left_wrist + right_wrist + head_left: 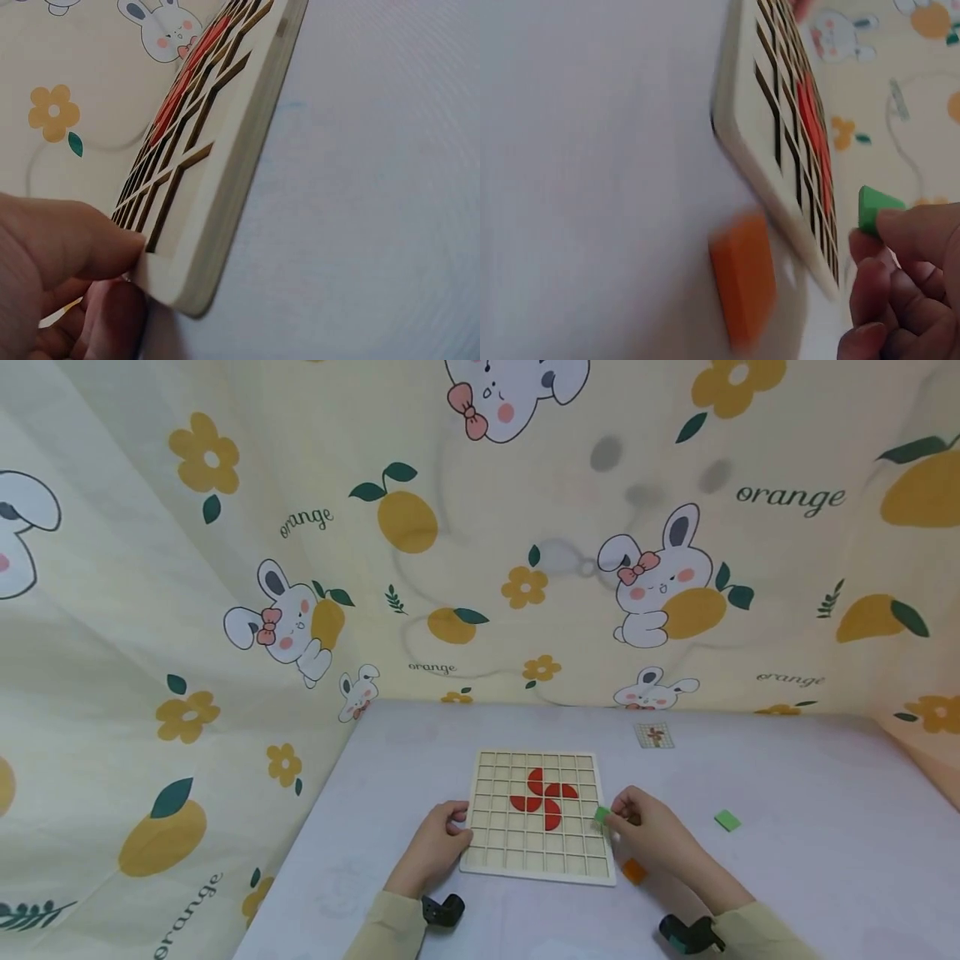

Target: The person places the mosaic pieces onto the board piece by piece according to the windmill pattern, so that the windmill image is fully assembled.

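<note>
A white grid board lies on the table with several red quarter-round pieces set in a pinwheel near its middle. At its left edge my left hand grips the rim, thumb over the frame and fingers against the side. My right hand pinches a small green block between thumb and fingertips, over the board's right edge. In the right wrist view the green block sticks out past the thumb. An orange block rests beside the board, just below the right hand.
Farther right on the table lies another green block. Behind the board is a small picture card with a grid and a red figure. A patterned curtain with rabbits and oranges borders the table at the back and left.
</note>
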